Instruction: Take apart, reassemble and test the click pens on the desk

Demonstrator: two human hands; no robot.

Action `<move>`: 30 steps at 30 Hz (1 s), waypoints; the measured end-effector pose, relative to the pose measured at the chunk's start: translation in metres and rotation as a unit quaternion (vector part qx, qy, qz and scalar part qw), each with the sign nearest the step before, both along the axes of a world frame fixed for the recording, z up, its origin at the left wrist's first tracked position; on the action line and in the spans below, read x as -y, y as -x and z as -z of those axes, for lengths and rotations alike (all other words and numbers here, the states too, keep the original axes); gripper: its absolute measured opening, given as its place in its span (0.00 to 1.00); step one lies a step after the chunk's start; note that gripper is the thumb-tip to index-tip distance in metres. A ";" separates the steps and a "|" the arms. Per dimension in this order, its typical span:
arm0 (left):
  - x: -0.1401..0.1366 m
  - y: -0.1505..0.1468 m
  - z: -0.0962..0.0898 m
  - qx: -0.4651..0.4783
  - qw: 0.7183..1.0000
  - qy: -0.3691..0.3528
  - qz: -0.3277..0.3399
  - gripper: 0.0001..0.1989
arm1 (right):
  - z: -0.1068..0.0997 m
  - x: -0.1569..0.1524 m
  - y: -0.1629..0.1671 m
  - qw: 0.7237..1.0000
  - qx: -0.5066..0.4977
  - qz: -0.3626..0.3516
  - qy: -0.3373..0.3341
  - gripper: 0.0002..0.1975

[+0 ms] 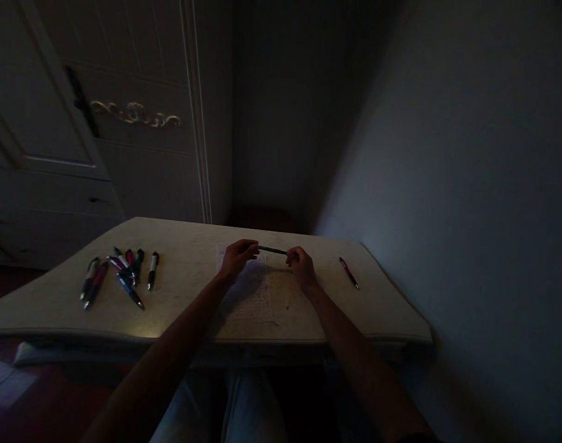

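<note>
Both ends of the green pen [272,250] are buried in the left hand [237,256] and right hand [301,264]. Writing on the paper [253,295] is way too dim to read.

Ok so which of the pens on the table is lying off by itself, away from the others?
The slim pink pen to the right of the right hand, alone; the rest lie clustered at the table's left, except one held in both hands.
</note>
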State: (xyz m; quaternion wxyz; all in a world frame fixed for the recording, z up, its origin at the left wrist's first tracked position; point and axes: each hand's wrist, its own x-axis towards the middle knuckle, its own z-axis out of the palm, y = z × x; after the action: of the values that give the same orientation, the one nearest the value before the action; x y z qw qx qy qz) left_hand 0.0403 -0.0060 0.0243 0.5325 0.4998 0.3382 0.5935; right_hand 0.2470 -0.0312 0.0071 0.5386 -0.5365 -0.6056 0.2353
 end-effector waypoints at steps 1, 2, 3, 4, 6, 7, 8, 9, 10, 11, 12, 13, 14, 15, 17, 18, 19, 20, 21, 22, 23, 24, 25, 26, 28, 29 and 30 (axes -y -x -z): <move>0.000 0.000 0.000 0.009 1.000 0.000 0.001 0.22 | 0.000 0.000 0.000 1.000 0.001 0.001 -0.002 0.09; 0.001 0.000 -0.001 0.014 1.000 -0.002 -0.003 0.22 | 0.001 0.000 0.000 1.000 0.004 -0.001 -0.002 0.07; 0.001 0.000 -0.001 0.014 1.000 -0.006 -0.009 0.22 | 0.001 0.001 0.000 1.000 0.008 -0.003 -0.002 0.06; 0.001 0.000 -0.002 0.011 1.000 -0.011 -0.014 0.21 | 0.000 0.001 0.000 1.000 0.013 -0.007 0.000 0.06; 0.002 0.000 -0.003 0.007 0.999 -0.025 -0.021 0.20 | 0.000 0.003 0.000 1.000 0.021 -0.015 0.007 0.06; 0.003 0.000 -0.003 0.007 0.999 -0.033 -0.021 0.19 | -0.001 0.004 0.000 0.999 0.022 -0.021 0.012 0.07; 0.003 0.000 -0.004 0.009 0.999 -0.038 -0.019 0.19 | -0.002 0.004 0.000 0.999 0.021 -0.027 0.018 0.07; 0.003 -0.001 -0.004 0.013 0.999 -0.041 -0.015 0.19 | -0.002 0.005 0.000 0.999 0.019 -0.035 0.027 0.07; 0.003 -0.001 -0.004 0.022 0.999 -0.042 -0.010 0.19 | -0.003 0.006 0.000 0.998 0.015 -0.042 0.036 0.08; 0.003 -0.001 -0.004 0.037 0.999 -0.037 -0.003 0.19 | -0.003 0.006 0.001 0.998 0.009 -0.048 0.047 0.08; 0.003 -0.001 -0.005 0.059 0.998 -0.025 0.007 0.20 | -0.004 0.006 0.001 0.997 0.000 -0.054 0.057 0.09; 0.002 -0.001 -0.005 0.087 0.996 -0.006 0.019 0.20 | -0.005 0.007 0.002 0.996 -0.010 -0.064 0.065 0.09; 0.001 -0.001 -0.006 0.119 0.992 0.016 0.031 0.21 | -0.006 0.007 0.004 0.994 -0.022 -0.078 0.070 0.10; 0.000 0.001 -0.008 0.152 0.987 0.038 0.038 0.20 | -0.006 0.008 0.005 0.992 -0.037 -0.096 0.073 0.12; -0.001 0.005 -0.011 0.208 0.975 0.071 0.034 0.17 | -0.008 0.009 0.009 0.983 -0.078 -0.141 0.083 0.16; -0.002 0.008 -0.013 0.229 0.970 0.082 0.026 0.14 | -0.008 0.009 0.010 0.977 -0.101 -0.161 0.093 0.19; -0.003 0.011 -0.015 0.251 0.964 0.091 0.018 0.10 | -0.008 0.009 0.011 0.971 -0.122 -0.175 0.108 0.22; -0.003 0.014 -0.017 0.275 0.956 0.101 0.014 0.07 | -0.008 0.009 0.011 0.966 -0.141 -0.180 0.121 0.26; -0.003 0.016 -0.019 0.301 0.947 0.110 0.013 0.05 | -0.008 0.009 0.011 0.963 -0.155 -0.179 0.130 0.29; -0.003 0.019 -0.020 0.327 0.937 0.118 0.015 0.04 | -0.007 0.009 0.011 0.961 -0.166 -0.173 0.135 0.31; -0.002 0.021 -0.022 0.352 0.928 0.124 0.018 0.04 | -0.007 0.008 0.011 0.961 -0.176 -0.163 0.136 0.32; -0.002 0.023 -0.022 0.373 0.919 0.130 0.024 0.04 | -0.007 0.007 0.010 0.961 -0.185 -0.154 0.136 0.33; -0.002 0.025 -0.023 0.390 0.910 0.137 0.030 0.05 | -0.006 0.007 0.010 0.960 -0.194 -0.146 0.139 0.34; -0.001 0.027 -0.023 0.404 0.902 0.145 0.039 0.05 | -0.006 0.006 0.009 0.959 -0.200 -0.142 0.144 0.34; 0.000 0.030 -0.024 0.432 0.886 0.159 0.060 0.09 | -0.006 0.006 0.009 0.956 -0.207 -0.141 0.154 0.34; 0.000 0.031 -0.024 0.445 0.878 0.164 0.067 0.11 | -0.006 0.006 0.009 0.955 -0.207 -0.143 0.156 0.34; 0.001 0.032 -0.025 0.453 0.873 0.167 0.072 0.13 | -0.006 0.007 0.010 0.956 -0.205 -0.145 0.155 0.34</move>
State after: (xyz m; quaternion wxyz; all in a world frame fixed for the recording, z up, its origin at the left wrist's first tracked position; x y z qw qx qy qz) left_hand 0.0081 -0.0068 0.0492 0.7440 0.1032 0.1171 0.6497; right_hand 0.2373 -0.0378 0.0131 0.5213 -0.4605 -0.5095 0.5066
